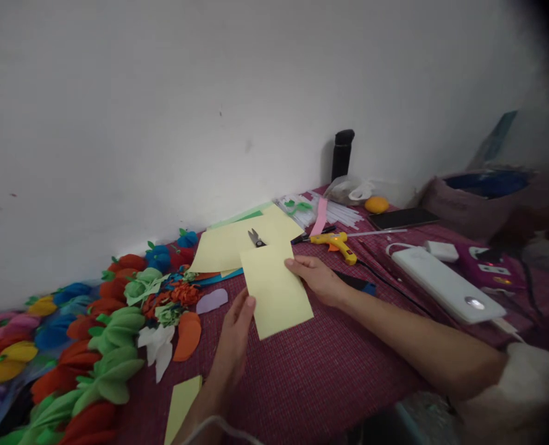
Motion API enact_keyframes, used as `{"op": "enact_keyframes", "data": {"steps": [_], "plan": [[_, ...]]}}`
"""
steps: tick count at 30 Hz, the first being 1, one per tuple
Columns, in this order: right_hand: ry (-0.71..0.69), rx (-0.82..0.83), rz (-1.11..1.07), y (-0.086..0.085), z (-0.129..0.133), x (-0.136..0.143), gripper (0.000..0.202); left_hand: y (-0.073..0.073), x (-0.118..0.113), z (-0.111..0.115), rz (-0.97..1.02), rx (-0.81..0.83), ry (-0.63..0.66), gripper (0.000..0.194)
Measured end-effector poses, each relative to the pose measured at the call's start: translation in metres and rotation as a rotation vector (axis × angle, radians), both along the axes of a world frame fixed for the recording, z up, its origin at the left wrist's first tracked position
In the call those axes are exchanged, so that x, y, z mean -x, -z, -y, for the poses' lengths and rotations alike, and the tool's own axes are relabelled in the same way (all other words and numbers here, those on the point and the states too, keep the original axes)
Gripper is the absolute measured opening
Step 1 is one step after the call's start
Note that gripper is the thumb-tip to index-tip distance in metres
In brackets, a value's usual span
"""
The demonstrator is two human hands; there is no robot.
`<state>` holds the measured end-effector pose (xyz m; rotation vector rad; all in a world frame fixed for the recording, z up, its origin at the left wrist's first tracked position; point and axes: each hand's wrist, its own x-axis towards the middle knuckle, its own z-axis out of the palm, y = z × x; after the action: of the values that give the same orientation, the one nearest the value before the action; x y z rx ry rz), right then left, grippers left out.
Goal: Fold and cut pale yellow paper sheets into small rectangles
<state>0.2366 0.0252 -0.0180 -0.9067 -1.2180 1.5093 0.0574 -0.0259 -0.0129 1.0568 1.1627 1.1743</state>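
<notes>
Above the dark-red cloth, by a pale wall, hands grip yellow paper.

scissors: handles hidden behind sheet | 1 yellow piece: cut off below | bag: contents blurred

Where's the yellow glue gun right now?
The yellow glue gun lies right of centre in the head view, on the dark red cloth, beyond the right hand, beside the pink strip.

Head-worn view, forward and down over a cloth-covered table
</notes>
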Motion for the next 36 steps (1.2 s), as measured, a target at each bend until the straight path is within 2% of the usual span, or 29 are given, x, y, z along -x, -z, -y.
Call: {"op": "enact_keyframes", "data": {"steps": [3, 5, 9, 14, 21, 25, 31, 36], "plan": [[-0.024, 0.013, 0.062, 0.002, 0.004, 0.004, 0.038, 0.002, 0.002, 0.000, 0.033, 0.089, 0.052, 0.041], [-0.073, 0.005, 0.111, 0.002, 0.005, 0.001, 0.036, 0.005, 0.004, -0.002, 0.051, 0.121, 0.017, 0.037], [-0.257, -0.003, 0.193, -0.001, 0.004, -0.005, 0.028, 0.012, 0.008, -0.006, 0.074, 0.110, -0.046, 0.034], [-0.342, 0.013, 0.173, 0.002, 0.002, -0.007, 0.021, 0.014, 0.010, -0.008, 0.058, 0.091, -0.029, 0.037], [-0.334, 0.131, -0.013, 0.003, -0.004, -0.013, 0.018, 0.012, 0.016, -0.011, -0.053, -0.007, 0.010, 0.029], [-0.326, 0.176, -0.054, 0.003, -0.008, -0.018, 0.017, 0.014, 0.019, -0.011, 0.002, -0.054, 0.026, 0.020], [-0.365, 0.095, -0.014, 0.009, -0.010, -0.016, 0.014, 0.011, 0.016, -0.010, 0.106, 0.014, 0.012, 0.010], [-0.360, -0.009, 0.076, 0.009, -0.009, -0.015, 0.016, 0.009, 0.017, -0.011, 0.102, 0.039, 0.011, 0.006]]}}
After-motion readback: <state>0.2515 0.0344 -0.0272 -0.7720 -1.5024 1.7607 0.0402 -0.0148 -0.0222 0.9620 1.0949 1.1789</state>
